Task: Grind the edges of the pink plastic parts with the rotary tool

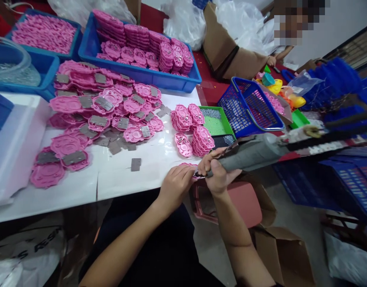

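My right hand (216, 171) is wrapped round a grey cylindrical power driver (249, 155), its dark tip pointing left to the table's front edge. My left hand (177, 181) has its fingers pressed together on a pink plastic piece (187, 164), right at the driver's tip. The fingers cover most of that piece. Just behind the hands stand small stacks of pink pieces with metal parts (202, 140). A heap of pink pieces with grey plates (107, 99) lies to the left. One loose grey plate (136, 164) rests on the white table (117, 181).
Blue trays (171, 81) of pink pieces line the back. A green tray (231, 123) of small metal parts and a blue basket (252, 104) stand at the right. Below are a red stool (246, 203) and cardboard boxes (286, 255). A person (287, 28) is at the back right.
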The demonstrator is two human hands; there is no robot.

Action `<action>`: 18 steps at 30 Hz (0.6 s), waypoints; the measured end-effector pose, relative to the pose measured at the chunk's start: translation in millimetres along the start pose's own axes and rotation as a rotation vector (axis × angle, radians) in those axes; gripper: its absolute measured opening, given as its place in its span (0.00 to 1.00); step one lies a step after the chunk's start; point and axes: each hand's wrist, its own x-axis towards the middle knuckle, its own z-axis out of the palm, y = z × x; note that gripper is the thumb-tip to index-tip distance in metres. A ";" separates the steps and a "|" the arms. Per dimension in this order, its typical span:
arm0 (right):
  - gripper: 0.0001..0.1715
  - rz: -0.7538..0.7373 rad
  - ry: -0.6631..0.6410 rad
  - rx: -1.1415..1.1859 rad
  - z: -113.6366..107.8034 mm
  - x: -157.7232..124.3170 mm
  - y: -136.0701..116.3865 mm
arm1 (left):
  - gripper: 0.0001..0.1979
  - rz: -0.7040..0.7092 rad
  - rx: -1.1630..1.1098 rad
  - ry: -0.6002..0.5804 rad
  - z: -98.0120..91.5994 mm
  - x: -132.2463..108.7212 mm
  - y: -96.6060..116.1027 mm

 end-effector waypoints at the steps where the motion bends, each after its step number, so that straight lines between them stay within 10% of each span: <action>1: 0.19 0.027 -0.037 -0.003 0.4 1.2 0.1 | 0.08 -0.003 0.010 0.008 0.6 -0.3 -0.4; 6: 0.20 0.092 -0.112 0.049 -5.3 10.1 -8.6 | 0.07 0.019 0.023 -0.004 3.0 -1.7 -3.2; 18: 0.11 -0.064 0.479 0.047 -69.6 29.4 -65.4 | 0.06 0.344 0.206 0.109 -13.1 -22.0 -10.5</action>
